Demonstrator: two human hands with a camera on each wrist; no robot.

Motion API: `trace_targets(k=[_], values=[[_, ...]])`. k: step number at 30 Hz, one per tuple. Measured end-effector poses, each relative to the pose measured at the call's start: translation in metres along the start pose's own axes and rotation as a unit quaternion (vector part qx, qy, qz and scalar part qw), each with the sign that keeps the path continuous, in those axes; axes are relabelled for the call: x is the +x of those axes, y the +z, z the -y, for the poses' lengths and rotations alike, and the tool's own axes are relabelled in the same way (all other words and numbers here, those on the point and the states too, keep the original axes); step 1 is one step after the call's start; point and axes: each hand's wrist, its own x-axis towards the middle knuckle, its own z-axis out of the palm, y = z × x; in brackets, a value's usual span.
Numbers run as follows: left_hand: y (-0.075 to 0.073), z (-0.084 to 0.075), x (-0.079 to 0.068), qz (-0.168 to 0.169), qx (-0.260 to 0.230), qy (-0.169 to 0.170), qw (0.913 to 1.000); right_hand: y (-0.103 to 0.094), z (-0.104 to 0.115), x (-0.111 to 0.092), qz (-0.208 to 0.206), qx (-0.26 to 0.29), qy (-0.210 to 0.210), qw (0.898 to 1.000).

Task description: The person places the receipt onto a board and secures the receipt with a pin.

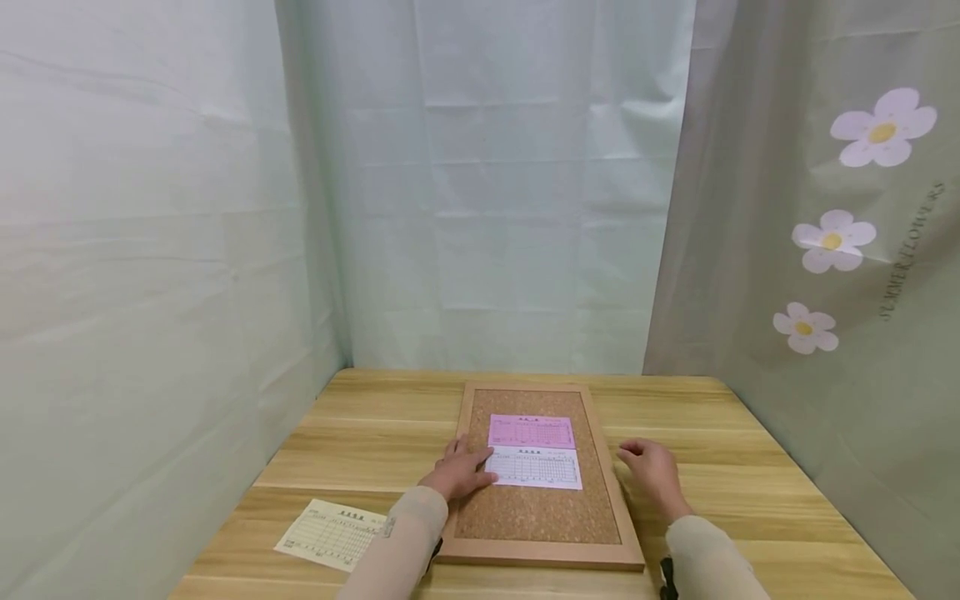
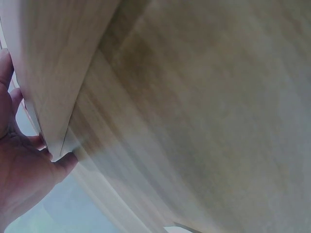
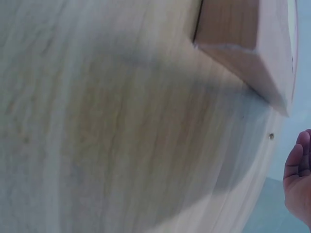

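A wood-framed cork board point(image 1: 540, 521) lies flat on the table, its long sides running away from me. On the cork are two printed form slips: a pink one point(image 1: 531, 430) farther off and a white one point(image 1: 536, 468) just nearer. My left hand point(image 1: 459, 473) rests over the board's left frame with fingers spread, its thumb and forefinger touching the white slip's left edge. Beside the right frame, my right hand point(image 1: 654, 475) is held with bent fingers and the thumb close to the forefinger. Whether anything small sits between those fingertips cannot be seen.
A pale yellow form slip point(image 1: 333, 533) lies on the wooden table point(image 1: 360, 425) to the left, partly behind my left sleeve. In the right wrist view, a small dark spot point(image 3: 271, 136) shows on the tabletop near the board. Curtains point(image 1: 502, 208) surround the table's back and sides.
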Motion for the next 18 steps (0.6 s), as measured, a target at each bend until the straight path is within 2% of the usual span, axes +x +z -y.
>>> trace_targets(k=[18], values=[[0.0,-0.001,-0.001,0.0,-0.003,-0.003,1.0,0.017,0.014,0.003,-0.003,0.048,0.029,0.998]])
